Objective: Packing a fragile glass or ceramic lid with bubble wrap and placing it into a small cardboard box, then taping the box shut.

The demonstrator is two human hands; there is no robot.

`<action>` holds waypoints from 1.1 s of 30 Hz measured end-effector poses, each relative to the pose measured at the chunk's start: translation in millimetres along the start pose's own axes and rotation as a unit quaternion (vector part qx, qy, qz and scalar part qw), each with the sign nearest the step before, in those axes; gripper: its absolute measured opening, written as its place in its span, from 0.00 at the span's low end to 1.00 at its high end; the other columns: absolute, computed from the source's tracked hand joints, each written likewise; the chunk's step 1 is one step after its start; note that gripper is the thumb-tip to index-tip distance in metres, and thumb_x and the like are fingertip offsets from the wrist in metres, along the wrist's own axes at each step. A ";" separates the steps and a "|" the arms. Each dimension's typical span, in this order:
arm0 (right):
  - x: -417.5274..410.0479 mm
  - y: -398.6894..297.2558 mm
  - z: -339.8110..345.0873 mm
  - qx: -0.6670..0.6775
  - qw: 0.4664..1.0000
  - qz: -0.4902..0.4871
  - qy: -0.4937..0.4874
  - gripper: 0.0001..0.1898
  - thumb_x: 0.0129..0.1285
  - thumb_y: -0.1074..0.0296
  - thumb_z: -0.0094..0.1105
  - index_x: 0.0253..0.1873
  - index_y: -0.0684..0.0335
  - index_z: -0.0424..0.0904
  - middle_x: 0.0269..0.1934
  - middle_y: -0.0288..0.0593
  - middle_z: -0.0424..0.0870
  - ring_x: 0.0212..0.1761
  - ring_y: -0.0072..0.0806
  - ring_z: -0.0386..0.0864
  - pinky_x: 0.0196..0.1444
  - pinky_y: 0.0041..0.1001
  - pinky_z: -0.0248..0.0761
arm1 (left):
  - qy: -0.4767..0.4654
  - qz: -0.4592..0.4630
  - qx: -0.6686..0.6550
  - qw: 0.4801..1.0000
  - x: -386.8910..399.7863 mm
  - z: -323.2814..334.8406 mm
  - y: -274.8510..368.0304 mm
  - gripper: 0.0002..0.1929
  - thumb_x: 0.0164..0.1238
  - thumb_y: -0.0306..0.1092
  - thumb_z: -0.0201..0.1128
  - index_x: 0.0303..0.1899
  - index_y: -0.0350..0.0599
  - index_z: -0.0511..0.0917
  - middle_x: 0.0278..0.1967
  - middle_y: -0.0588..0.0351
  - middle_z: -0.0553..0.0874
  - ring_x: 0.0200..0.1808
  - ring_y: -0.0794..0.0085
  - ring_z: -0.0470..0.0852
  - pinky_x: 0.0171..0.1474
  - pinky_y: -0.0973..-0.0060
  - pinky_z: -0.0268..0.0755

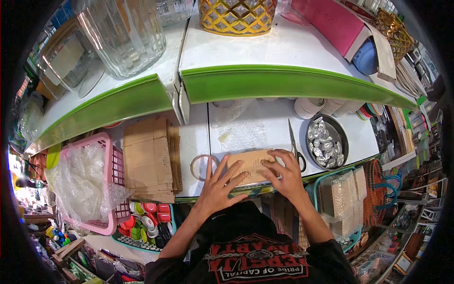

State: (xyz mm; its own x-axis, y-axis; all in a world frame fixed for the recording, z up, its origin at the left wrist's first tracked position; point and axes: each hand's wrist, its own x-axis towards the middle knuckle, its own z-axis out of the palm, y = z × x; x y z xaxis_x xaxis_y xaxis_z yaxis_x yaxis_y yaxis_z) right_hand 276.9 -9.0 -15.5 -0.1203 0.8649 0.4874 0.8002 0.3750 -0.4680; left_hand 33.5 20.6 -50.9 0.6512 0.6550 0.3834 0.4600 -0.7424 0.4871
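A flat piece of brown cardboard (251, 160) lies near the front edge of the white shelf, on top of something thin whose edge barely shows. My left hand (221, 186) rests on its left side with the fingers spread. On the right side, my right hand (285, 172) touches it with bent fingertips. Just behind the cardboard is a sheet of bubble wrap (244, 136). A roll of clear tape (198, 167) lies left of my left hand's fingers. Black-handled scissors (300, 161) lie to the right, blades pointing away.
A stack of cut cardboard (149, 156) stands left, beside a pink basket (111, 220) of bubble wrap. A dark round pan (347, 142) holds small silver metal pieces. Overhead juts a shelf with a green edge strip (269, 85), bearing glass jars (124, 39). A teal basket (316, 188) of wrapped packs sits right.
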 end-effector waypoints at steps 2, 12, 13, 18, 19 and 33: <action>-5.9 4.6 -6.2 -0.015 0.998 -0.022 -0.066 0.30 0.48 0.50 0.77 0.57 0.55 0.84 0.60 0.45 0.77 0.58 0.44 0.75 0.61 0.40 0.68 | -0.020 -0.004 0.005 1.000 0.2 -0.1 -1.5 0.30 0.55 0.50 0.74 0.60 0.53 0.79 0.72 0.53 0.67 0.77 0.46 0.53 0.76 0.35 0.36; -15.5 23.4 0.2 0.006 0.993 -0.056 -0.105 0.44 0.41 0.45 0.81 0.65 0.51 0.75 0.67 0.46 0.69 0.67 0.47 0.69 0.67 0.45 0.64 | -0.017 0.049 0.066 0.996 -2.4 17.8 -22.3 0.22 0.59 0.42 0.73 0.53 0.52 0.78 0.71 0.48 0.65 0.77 0.38 0.50 0.77 0.37 0.38; -18.2 26.7 3.4 0.038 0.993 -0.047 -0.102 0.43 0.40 0.47 0.82 0.64 0.51 0.75 0.68 0.46 0.68 0.68 0.47 0.68 0.68 0.45 0.64 | -0.011 0.052 0.069 0.996 -2.4 18.0 -23.0 0.21 0.60 0.40 0.72 0.53 0.51 0.78 0.70 0.48 0.65 0.76 0.37 0.51 0.77 0.38 0.39; -24.9 43.4 13.8 0.076 0.990 -0.050 -0.106 0.41 0.40 0.53 0.84 0.63 0.52 0.75 0.70 0.46 0.65 0.71 0.49 0.65 0.72 0.46 0.62 | -0.007 0.047 0.010 0.999 0.2 18.3 -24.7 0.22 0.58 0.36 0.73 0.53 0.51 0.77 0.70 0.49 0.66 0.75 0.35 0.55 0.70 0.42 0.63; -23.5 46.0 14.5 0.063 0.990 -0.067 -0.109 0.41 0.41 0.53 0.83 0.63 0.51 0.74 0.70 0.47 0.64 0.72 0.50 0.65 0.71 0.46 0.64 | -0.016 0.036 -0.019 0.999 0.0 18.8 -25.4 0.23 0.57 0.35 0.74 0.54 0.51 0.76 0.70 0.49 0.65 0.74 0.35 0.56 0.66 0.44 0.71; -24.6 55.3 20.3 0.056 0.986 -0.106 -0.118 0.40 0.50 0.56 0.79 0.66 0.48 0.64 0.68 0.51 0.60 0.69 0.52 0.69 0.63 0.42 0.76 | -0.002 0.041 -0.006 0.999 1.0 17.4 -26.4 0.25 0.57 0.37 0.73 0.57 0.55 0.75 0.71 0.53 0.64 0.71 0.33 0.59 0.61 0.49 0.78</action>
State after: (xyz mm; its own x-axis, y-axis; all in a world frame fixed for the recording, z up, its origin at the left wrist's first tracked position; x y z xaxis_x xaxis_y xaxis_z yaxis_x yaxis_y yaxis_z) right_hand 312.3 -2.8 -68.4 -0.4208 0.8121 0.4043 0.6738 0.5782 -0.4601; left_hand 32.5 38.4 -77.1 0.6893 0.5913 0.4186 0.3980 -0.7918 0.4632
